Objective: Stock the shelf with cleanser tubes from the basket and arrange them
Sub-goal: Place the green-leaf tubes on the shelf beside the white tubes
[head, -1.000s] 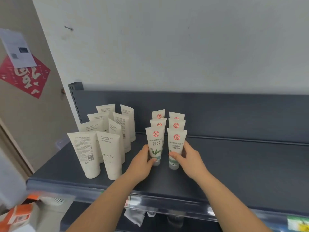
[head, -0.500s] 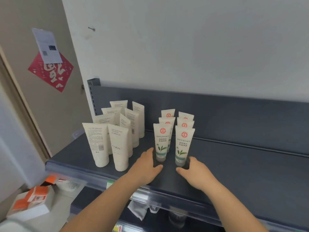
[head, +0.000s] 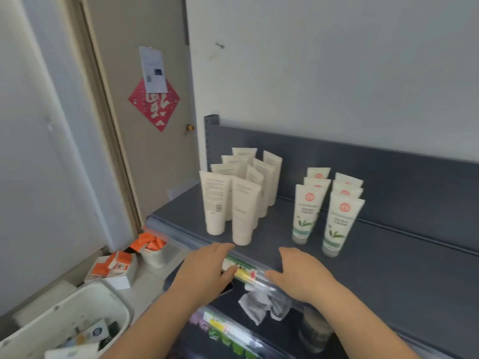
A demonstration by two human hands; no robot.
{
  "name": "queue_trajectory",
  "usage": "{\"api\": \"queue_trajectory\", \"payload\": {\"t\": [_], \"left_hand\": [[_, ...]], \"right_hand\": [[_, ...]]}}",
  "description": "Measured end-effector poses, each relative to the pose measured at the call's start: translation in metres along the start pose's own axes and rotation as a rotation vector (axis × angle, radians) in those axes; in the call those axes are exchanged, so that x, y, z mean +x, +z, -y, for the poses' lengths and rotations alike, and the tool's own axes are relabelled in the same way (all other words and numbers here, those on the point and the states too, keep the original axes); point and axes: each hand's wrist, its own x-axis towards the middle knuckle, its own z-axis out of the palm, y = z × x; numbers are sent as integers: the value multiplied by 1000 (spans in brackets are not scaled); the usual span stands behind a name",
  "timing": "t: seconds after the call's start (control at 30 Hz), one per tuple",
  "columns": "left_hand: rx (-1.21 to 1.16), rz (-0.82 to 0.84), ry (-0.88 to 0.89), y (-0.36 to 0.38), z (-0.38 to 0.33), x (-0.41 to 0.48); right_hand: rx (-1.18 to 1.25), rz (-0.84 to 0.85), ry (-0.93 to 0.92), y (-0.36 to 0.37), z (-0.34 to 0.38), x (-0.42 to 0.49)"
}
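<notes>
White leaf-printed cleanser tubes (head: 305,213) stand released on the dark grey metal shelf (head: 388,268); both hands, left (head: 204,273) and right (head: 300,275), have withdrawn open and empty toward the white plastic basket (head: 77,314) for more.

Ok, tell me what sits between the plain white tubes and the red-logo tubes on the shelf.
Nothing: in the head view, only bare dark shelf separates the plain white tubes from the red-logo tubes.
</notes>
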Motion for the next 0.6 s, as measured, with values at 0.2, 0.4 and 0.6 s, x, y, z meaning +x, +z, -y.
{"api": "queue_trajectory", "payload": {"t": [0.2, 0.4, 0.6], "left_hand": [[109, -26, -123, -25, 80, -31], [204, -36, -266, -48, 170, -72], [229, 18, -388, -73, 277, -121]], "right_hand": [[-31, -12, -164, 20, 88, 22], [-113, -2, -301, 41, 185, 45], [-96, 15, -401, 74, 290, 76]]}}
